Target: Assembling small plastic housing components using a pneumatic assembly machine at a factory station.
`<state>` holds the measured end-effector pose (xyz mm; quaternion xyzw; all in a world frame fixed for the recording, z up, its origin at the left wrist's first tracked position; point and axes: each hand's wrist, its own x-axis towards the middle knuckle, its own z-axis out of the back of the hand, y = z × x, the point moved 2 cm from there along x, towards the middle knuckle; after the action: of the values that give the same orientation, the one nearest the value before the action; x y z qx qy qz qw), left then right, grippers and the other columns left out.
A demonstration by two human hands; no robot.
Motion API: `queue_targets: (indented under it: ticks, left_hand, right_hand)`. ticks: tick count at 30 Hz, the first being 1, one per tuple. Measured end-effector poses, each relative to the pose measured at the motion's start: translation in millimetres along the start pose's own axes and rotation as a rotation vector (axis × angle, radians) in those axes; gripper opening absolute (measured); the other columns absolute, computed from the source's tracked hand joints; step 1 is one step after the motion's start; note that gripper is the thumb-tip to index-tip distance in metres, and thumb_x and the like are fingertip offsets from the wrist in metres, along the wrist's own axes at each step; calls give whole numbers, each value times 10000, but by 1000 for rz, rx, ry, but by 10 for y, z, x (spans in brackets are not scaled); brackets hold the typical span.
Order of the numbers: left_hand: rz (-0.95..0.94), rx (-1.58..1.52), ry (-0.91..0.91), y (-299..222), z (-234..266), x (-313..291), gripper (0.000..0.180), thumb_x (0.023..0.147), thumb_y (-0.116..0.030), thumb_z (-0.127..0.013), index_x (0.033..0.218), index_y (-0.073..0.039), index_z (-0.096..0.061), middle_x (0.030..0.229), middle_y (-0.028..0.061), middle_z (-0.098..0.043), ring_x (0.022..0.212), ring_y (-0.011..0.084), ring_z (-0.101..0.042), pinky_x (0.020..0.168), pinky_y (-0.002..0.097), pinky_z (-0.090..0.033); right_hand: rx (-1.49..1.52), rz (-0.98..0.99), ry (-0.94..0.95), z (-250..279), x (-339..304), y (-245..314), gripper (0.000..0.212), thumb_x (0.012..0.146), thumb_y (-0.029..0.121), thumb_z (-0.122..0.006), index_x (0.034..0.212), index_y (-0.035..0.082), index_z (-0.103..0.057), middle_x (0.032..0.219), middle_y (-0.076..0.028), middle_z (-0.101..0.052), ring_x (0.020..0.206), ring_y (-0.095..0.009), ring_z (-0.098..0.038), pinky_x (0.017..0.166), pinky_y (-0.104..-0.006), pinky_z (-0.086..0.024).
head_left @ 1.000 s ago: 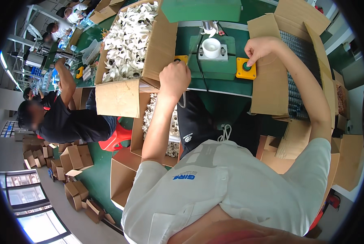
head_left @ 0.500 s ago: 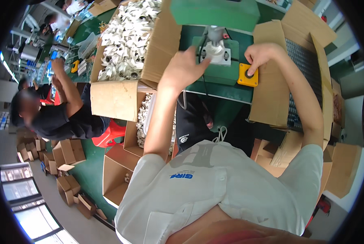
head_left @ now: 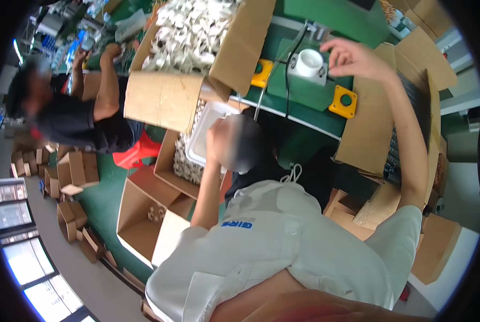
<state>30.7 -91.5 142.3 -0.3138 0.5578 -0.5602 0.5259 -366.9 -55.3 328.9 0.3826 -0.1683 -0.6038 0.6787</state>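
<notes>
The right hand (head_left: 353, 59) has its fingers half bent and slightly apart, with nothing seen in it, just beside the white cup (head_left: 308, 63), which stands in the middle of the green machine (head_left: 291, 91) on the desk (head_left: 318, 121), seemingly fixed there by a holder; the left hand (head_left: 222, 142) is blurred over the white tray (head_left: 201, 135), so I cannot tell whether it holds something; the cardboard box (head_left: 165, 99) of white parts (head_left: 194, 35) stands at left, probably for easy reach

A factory workshop (green press (head_left: 334, 21), carton (head_left: 162, 99) of parts (head_left: 191, 37)).
</notes>
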Motion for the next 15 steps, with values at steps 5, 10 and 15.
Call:
queue_targets:
  ticks: [5, 10, 15]
  left_hand:
    - [-202, 60, -335, -58, 560, -380, 192, 821, -112, -677, 984, -19, -637, 807, 76, -662, 597, 157, -560, 576, 250, -478]
    - [-711, 220, -435, -1431, 440, -1082, 296, 713, -105, -780, 948, -15, -623, 801, 81, -659, 566, 161, -557, 541, 256, -464]
    - [-859, 222, -348, -1495, 505, -1163, 305, 691, -84, -790, 931, -19, -613, 781, 64, -657, 555, 168, -547, 542, 268, -456]
  right_hand:
    - [383, 333, -32, -73, 420, -12, 421, 974, 151, -544, 1369, 29, -462, 977, -40, -600, 790, -88, -517, 688, -225, -424]
    - [485, 375, -47, -119, 558, 24, 217, 1036, 199, -419, 1174, 49, -492, 914, -42, -528, 774, -110, -452, 724, -239, -382]
    - [593, 316, -63, -36, 538, 3, 133, 1044, 204, -416, 960, 101, -424, 849, -35, -473, 760, -124, -440, 723, -253, -365]
